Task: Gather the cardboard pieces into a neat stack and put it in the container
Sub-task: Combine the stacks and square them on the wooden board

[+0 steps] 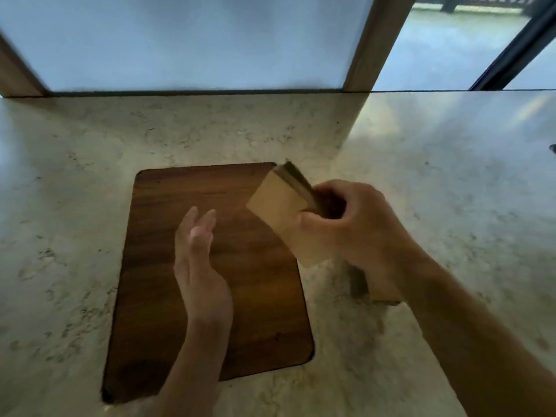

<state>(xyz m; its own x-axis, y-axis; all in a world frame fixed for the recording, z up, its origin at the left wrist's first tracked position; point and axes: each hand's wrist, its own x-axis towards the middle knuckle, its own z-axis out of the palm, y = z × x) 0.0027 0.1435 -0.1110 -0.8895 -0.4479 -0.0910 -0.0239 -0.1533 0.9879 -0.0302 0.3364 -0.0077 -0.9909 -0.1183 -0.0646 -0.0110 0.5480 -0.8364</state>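
My right hand (355, 224) is shut on a tilted stack of tan cardboard pieces (285, 209), held in the air over the right edge of a dark wooden board (180, 296). The stack's layered edge faces up and away. My left hand (198, 266) hovers flat over the board, fingers together and straight, palm facing right, holding nothing, a short gap left of the stack. Under my right wrist a tan, box-like thing (373, 287) stands on the counter, mostly hidden; I cannot tell whether it is the container.
The board lies on a pale marbled counter (90, 176). A frosted glass panel (180, 40) in wooden frames rises behind the counter's far edge. A small dark object (553, 149) pokes in at the right border.
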